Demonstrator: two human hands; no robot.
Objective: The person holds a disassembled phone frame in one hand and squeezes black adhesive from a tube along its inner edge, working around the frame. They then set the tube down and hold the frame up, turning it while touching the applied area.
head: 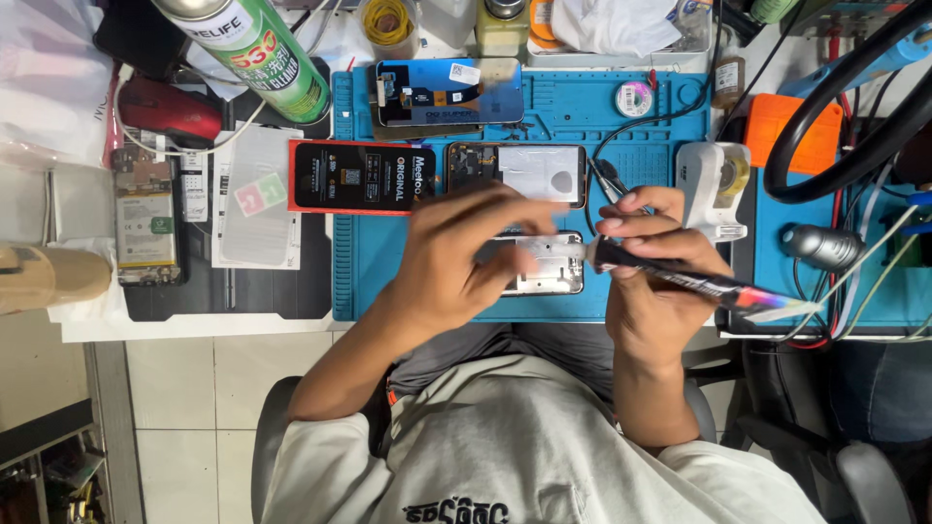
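My right hand (652, 254) grips a black tube of adhesive (699, 281), its nozzle pointing left toward a silver phone frame (549, 264) lying on the blue work mat (641, 146). My left hand (464, 254) hovers over the left part of that frame, fingers spread and blurred, and I cannot tell whether it touches it. Just beyond the hands lies an opened phone body (515, 173) with its inside showing.
A black and red box (361, 177) and a phone screen (449, 91) lie on the mat's far side. A green spray can (254, 50), a red mouse (170, 109), a tape dispenser (714, 186) and a circuit board with battery (146, 218) surround it.
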